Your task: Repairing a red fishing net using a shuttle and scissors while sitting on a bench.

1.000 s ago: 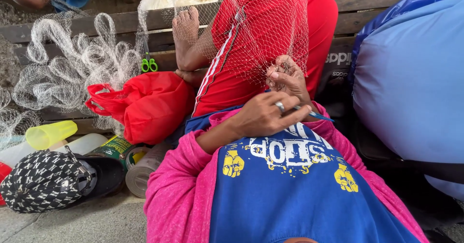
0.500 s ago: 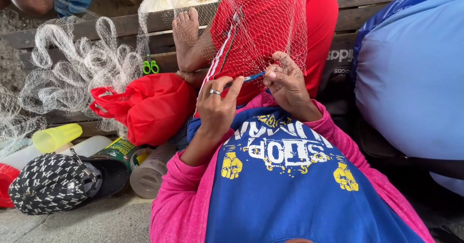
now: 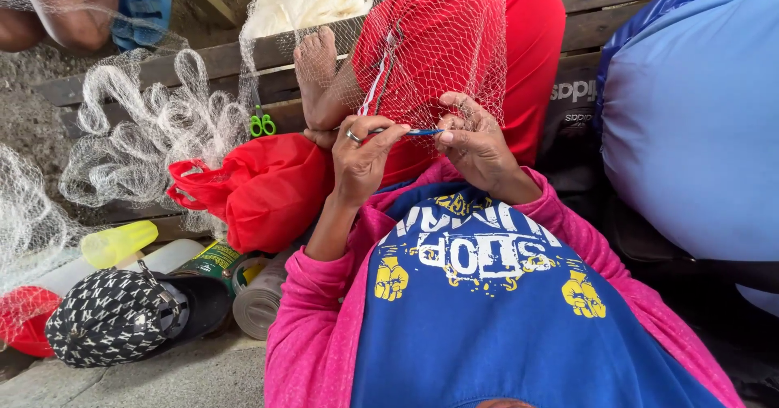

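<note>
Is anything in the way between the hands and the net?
Nothing visible. The left hand holds a thin blue tool right at the net, and the right hand pinches the mesh directly over the red-clad leg.

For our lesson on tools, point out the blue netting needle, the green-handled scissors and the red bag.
blue netting needle (image 3: 422, 132), head view, on the shaft showing between the two hands.
green-handled scissors (image 3: 261, 124), head view, on the handle loops.
red bag (image 3: 268, 193), head view, on the middle of its bulging side.
</note>
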